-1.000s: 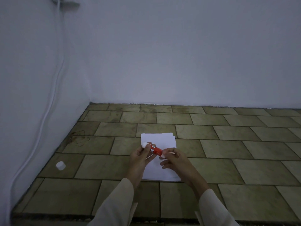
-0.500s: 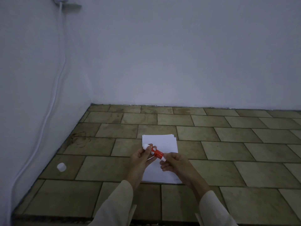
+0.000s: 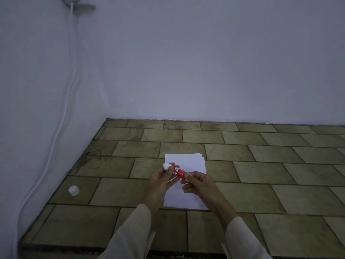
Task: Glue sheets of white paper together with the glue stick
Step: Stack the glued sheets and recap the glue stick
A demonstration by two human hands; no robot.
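Observation:
A red glue stick (image 3: 177,171) with a white tip is held above a small stack of white paper sheets (image 3: 186,163) lying on the tiled floor. My left hand (image 3: 160,182) pinches its upper, white-tipped end, which points up and left. My right hand (image 3: 199,186) pinches its lower end between thumb and fingers. The near part of the paper is hidden under both hands.
A small white cap (image 3: 74,190) lies on the tiled floor (image 3: 261,193) to the left. A white cable (image 3: 63,116) runs down the left wall. White walls meet in the corner behind the paper.
The glue stick's white tip shows more clearly past my left fingers now. Both hands stay on the stick in about the same place.

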